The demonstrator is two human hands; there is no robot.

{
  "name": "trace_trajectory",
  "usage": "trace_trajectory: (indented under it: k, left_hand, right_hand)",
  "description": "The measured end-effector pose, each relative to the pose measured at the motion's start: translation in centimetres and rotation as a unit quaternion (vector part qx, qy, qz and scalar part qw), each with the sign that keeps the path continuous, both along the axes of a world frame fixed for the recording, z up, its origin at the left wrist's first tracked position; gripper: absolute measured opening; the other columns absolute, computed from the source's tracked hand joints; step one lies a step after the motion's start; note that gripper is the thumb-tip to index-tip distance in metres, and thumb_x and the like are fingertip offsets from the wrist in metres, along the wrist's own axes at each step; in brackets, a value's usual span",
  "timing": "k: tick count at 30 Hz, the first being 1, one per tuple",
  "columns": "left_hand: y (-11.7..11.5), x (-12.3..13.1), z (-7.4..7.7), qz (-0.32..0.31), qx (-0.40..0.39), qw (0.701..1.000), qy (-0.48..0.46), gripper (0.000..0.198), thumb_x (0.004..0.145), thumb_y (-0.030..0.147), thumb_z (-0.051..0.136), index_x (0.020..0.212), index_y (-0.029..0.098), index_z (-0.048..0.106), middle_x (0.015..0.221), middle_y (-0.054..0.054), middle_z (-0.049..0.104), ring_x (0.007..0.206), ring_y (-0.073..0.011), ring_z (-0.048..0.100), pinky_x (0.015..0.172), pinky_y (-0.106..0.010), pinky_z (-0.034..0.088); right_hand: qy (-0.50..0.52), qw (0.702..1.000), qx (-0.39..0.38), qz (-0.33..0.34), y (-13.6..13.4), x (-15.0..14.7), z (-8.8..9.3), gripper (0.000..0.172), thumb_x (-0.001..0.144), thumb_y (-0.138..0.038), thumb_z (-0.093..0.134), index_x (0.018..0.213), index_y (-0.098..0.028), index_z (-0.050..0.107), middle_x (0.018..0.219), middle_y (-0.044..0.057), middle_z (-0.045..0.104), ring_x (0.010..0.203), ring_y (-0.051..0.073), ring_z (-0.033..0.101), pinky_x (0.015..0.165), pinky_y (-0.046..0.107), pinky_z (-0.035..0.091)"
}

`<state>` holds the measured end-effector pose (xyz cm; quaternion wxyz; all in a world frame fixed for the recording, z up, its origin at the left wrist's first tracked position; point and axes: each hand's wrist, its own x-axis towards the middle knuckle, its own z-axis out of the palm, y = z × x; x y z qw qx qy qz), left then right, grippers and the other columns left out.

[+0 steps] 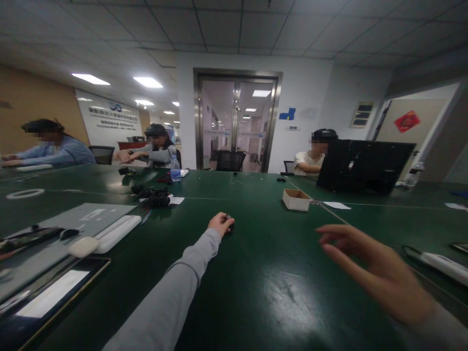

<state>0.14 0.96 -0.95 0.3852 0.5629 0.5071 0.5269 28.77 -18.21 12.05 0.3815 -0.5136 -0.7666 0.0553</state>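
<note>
My left hand (219,224) reaches out over the green table (256,253), its fingers closed around a small dark object (229,223). Most of that object is covered by the fingers, so its kind does not show. On the right, my right hand (373,268) hovers above the table near the camera, slightly blurred. Its fingers and thumb are apart with nothing between them. Beyond both hands stands an open cardboard box (296,202), nearer to the right hand's fingertips than any other object.
At left lie a tablet (84,278), a grey board (87,219) and a white case (119,233). Black gear (155,197) and a water bottle (176,169) stand farther back. A monitor (365,165) is at right. Several people sit around the table. A white power strip (444,265) lies at far right.
</note>
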Motion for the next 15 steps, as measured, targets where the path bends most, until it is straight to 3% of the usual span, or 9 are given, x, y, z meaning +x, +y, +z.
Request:
trace_trajectory:
  k: [3,7,11,15]
  left_hand:
    - [0.5,0.5,0.4,0.011,0.005,0.994,-0.109,0.03,0.062,0.036,0.06,0.076,0.012,0.048,0.074,-0.006,0.061,0.041,-0.0029,0.047,0.038,-0.015,0.035]
    - [1.4,1.2,0.5,0.029,0.019,0.978,-0.206,0.032,0.062,0.038,0.06,0.076,0.011,0.048,0.081,-0.009,0.062,0.043,-0.002,0.046,0.038,-0.014,0.033]
    - [2.4,1.6,0.2,0.045,0.031,0.967,-0.248,0.03,0.062,0.035,0.06,0.077,0.011,0.049,0.082,-0.009,0.062,0.041,-0.0016,0.045,0.039,-0.015,0.033]
    - [3.5,1.5,0.0,0.081,0.035,0.953,-0.29,0.027,0.062,0.031,0.06,0.078,0.012,0.048,0.085,-0.011,0.063,0.048,-0.0057,0.052,0.043,-0.018,0.038]
  right_hand:
    - [0.044,0.975,-0.182,0.122,5.6,-6.1,-1.5,0.028,0.068,-0.037,0.055,0.09,-0.02,0.053,0.078,0.003,0.058,0.057,0.012,0.055,0.051,0.025,0.046]
    - [0.195,0.901,-0.377,0.087,13.2,-11.5,-6.6,0.022,0.072,-0.029,0.053,0.09,-0.018,0.048,0.062,-0.001,0.055,0.042,0.009,0.052,0.037,0.021,0.042]
    - [0.378,0.852,-0.352,0.088,18.4,-15.8,-9.9,0.015,0.074,-0.024,0.053,0.083,-0.017,0.043,0.053,-0.004,0.052,0.038,0.008,0.051,0.038,0.02,0.044]
    - [0.468,0.811,-0.329,0.123,21.0,-18.6,-10.9,0.009,0.074,-0.018,0.053,0.074,-0.016,0.044,0.054,-0.003,0.054,0.039,0.007,0.052,0.038,0.019,0.044]
